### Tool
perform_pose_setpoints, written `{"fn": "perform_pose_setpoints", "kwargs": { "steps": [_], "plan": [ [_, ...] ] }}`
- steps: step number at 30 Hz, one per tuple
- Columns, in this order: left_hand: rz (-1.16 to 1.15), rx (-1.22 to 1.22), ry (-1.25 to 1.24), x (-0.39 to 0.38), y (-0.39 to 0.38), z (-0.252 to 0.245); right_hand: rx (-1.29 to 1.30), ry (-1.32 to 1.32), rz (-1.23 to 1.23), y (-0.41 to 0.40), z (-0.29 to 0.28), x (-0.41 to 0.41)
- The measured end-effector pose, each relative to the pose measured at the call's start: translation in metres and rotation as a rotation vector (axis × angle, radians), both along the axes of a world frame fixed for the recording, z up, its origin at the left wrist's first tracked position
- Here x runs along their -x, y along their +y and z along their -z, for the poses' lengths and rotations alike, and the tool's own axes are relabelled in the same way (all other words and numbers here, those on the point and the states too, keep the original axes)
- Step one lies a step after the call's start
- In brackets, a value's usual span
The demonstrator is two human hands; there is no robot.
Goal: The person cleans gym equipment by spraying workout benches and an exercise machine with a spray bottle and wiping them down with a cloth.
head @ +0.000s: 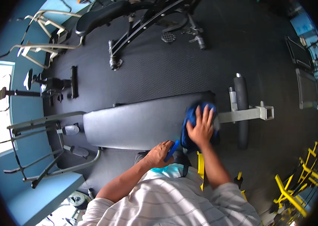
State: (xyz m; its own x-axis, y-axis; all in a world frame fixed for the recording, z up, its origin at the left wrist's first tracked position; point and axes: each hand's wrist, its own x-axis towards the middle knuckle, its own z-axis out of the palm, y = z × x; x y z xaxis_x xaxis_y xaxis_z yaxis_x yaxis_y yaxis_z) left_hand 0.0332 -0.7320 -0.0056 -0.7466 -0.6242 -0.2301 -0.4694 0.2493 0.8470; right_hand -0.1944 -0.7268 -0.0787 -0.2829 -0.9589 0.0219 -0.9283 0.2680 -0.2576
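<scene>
A padded weight bench (130,124) with a black cover lies across the view in front of me. My right hand (202,127) is spread flat on a dark blue cloth (190,135), pressing it to the bench's right end. The fingers are apart and the cloth bunches around them. Near the bench's front edge, my left hand (160,154) is closed around a blue object (172,151), which looks like the trigger head of a spray bottle. Turquoise shows below that hand, against my striped shirt; the rest of the bottle is largely hidden.
A metal post with a foam roller (242,113) extends from the bench's right end. Behind stands another black bench (102,17) on a frame. An elliptical trainer (60,141) and an exercise bike (53,86) are at left. Yellow gym frames (288,195) stand at lower right.
</scene>
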Motion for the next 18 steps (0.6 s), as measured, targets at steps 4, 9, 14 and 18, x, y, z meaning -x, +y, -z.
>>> {"fn": "perform_pose_setpoints", "kwargs": {
  "steps": [4, 9, 14, 18],
  "plan": [
    [-0.096, -0.010, -0.039, -0.017, 0.006, 0.008, -0.080, 0.236, 0.013, -0.103, -0.008, 0.010],
    [-0.123, -0.302, -0.247, -0.051, -0.002, 0.017, -0.188, 0.006, -0.402, 0.036, 0.021, -0.073],
    [-0.174, -0.197, -0.211, -0.085, 0.010, 0.027, -0.165, 0.140, -0.168, 0.089, 0.029, -0.021],
    [-0.206, -0.138, -0.164, -0.113, 0.018, 0.026, -0.027, 0.426, 0.025, -0.038, 0.030, -0.021]
  ]
}}
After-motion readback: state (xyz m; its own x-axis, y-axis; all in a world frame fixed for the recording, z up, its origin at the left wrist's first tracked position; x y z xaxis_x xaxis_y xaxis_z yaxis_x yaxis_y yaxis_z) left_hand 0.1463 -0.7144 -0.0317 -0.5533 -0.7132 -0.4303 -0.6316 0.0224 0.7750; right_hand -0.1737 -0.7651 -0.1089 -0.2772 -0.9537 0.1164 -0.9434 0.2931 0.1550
